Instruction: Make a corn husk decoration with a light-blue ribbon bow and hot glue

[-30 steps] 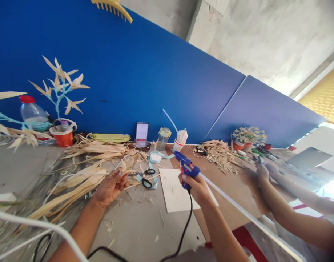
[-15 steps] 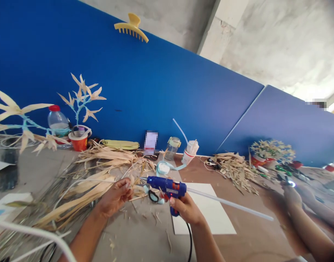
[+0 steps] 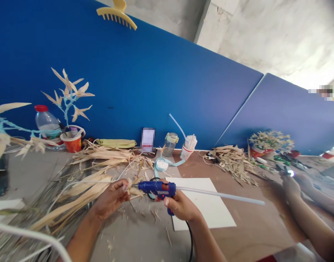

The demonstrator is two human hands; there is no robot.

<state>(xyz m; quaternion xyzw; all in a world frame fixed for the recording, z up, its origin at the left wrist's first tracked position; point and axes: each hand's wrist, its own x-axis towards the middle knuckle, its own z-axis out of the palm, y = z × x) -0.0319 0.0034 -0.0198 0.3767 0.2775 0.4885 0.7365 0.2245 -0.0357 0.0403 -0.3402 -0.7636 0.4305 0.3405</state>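
My right hand (image 3: 180, 205) grips a blue hot glue gun (image 3: 156, 188) with a long clear glue stick (image 3: 221, 195) jutting out to the right behind it. The gun's nozzle points left, right at the fingertips of my left hand (image 3: 111, 198). That hand is pinched on a small dried straw leaf piece (image 3: 130, 183) with a thin wire stem (image 3: 93, 181) running off to the left. A black cord (image 3: 190, 236) hangs from the gun toward me. Black scissors (image 3: 153, 196) lie mostly hidden behind the gun.
Dried straw leaves (image 3: 98, 163) pile on the grey table at left. A white paper sheet (image 3: 207, 207), a tape roll (image 3: 161, 165), a jar (image 3: 170, 143), an orange cup (image 3: 72, 140) and a bottle (image 3: 47, 123) stand along the blue partition. Another person's arm (image 3: 305, 214) works at right.
My right hand swung the glue gun from up and right down to the left, turning it level, until its nozzle met the straw piece in my left hand. The view shifted.
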